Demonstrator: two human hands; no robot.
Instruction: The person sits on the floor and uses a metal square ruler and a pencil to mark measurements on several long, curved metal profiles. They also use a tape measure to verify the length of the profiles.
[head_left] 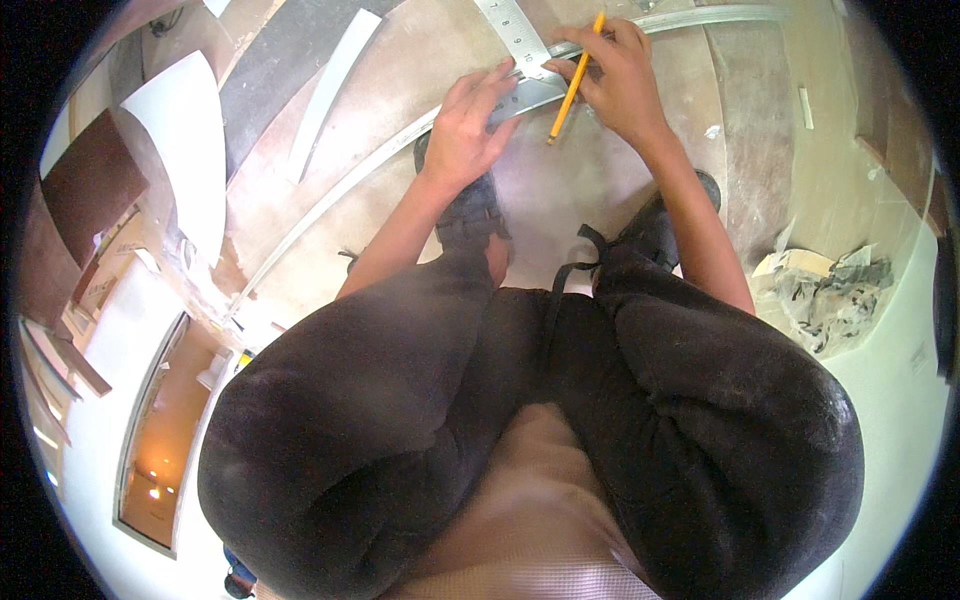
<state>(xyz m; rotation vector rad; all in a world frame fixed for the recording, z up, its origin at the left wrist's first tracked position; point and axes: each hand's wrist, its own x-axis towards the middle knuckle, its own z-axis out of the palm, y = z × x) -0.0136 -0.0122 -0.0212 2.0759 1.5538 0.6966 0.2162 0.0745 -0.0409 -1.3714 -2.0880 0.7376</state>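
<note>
Metal square [515, 35] sits at the upper centre of the frame, its marked blade running up to the top edge and its other arm slanting along a long pale strip [350, 172]. That strip crosses the floor [560, 225] from the left of the frame up to the top right, bowed by the lens.

My left hand [465, 130] lies at the square's lower arm, fingers over the strip and thumb on the near side; whether that grip is clenched or only resting, I cannot tell. With my right hand [620, 85] I grasp a yellow pencil [572, 98], which slants down to the left, and my fingertips come close to the square's corner.

At upper left lie a narrow white offcut [333, 92], a larger white panel [185, 130] and a dark brown board [92, 182]. Crumpled plastic [825, 305] is heaped at the right. My black trousers [350, 430] fill the lower frame.
</note>
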